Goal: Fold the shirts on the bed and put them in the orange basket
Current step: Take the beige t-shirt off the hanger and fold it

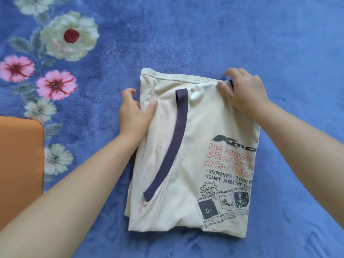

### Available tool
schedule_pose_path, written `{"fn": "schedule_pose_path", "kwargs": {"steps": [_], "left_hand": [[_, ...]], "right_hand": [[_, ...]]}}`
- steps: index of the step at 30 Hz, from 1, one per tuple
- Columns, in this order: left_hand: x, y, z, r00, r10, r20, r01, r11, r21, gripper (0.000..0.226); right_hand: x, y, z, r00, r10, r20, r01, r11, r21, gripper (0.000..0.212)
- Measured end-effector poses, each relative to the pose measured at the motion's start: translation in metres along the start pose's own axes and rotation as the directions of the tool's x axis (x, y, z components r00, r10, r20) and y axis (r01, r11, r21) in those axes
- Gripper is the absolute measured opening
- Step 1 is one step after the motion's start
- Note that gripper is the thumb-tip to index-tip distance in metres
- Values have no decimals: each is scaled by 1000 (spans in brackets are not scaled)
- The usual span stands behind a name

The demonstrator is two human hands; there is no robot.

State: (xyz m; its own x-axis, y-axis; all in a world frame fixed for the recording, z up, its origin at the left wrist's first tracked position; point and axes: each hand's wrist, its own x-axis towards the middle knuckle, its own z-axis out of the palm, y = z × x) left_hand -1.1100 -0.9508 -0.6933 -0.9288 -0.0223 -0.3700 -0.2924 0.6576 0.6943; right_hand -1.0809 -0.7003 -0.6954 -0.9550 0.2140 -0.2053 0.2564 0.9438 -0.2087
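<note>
- A blue blanket covers the bed, printed with white and pink flowers on its far left side.
- A corner of the orange basket shows at the left edge, well apart from the shirt, with nothing lying between them.
- Both forearms reach in from the near edge, bare, converging toward the far half of the garment.
- The left hand grips the shirt's left edge: its thumb lies on top of the fabric and its fingers curl round the side.
- The right hand pinches the far right corner, fingers bent down over the cloth, with a bit of dark trim showing between them.
- The cream shirt lies folded into a tall rectangle in the middle of the blanket, a dark blue sleeve band running down its left half and a red and black print on its right half.
</note>
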Motion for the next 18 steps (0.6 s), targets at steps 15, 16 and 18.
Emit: {"fn": "schedule_pose_path", "kwargs": {"steps": [15,16,18], "left_hand": [[-114,-54,-40,942,-161,294,93,968,232,61],[-119,-52,-39,961,-139,239,89,974,208,58],[-135,-49,-36,982,-68,178,22,969,248,40]], "right_hand": [[-54,5,-1,980,158,-124,-157,987,19,45],[-70,2,4,979,147,-142,-144,989,32,48],[-118,-5,17,978,113,-174,-103,993,64,51]]}}
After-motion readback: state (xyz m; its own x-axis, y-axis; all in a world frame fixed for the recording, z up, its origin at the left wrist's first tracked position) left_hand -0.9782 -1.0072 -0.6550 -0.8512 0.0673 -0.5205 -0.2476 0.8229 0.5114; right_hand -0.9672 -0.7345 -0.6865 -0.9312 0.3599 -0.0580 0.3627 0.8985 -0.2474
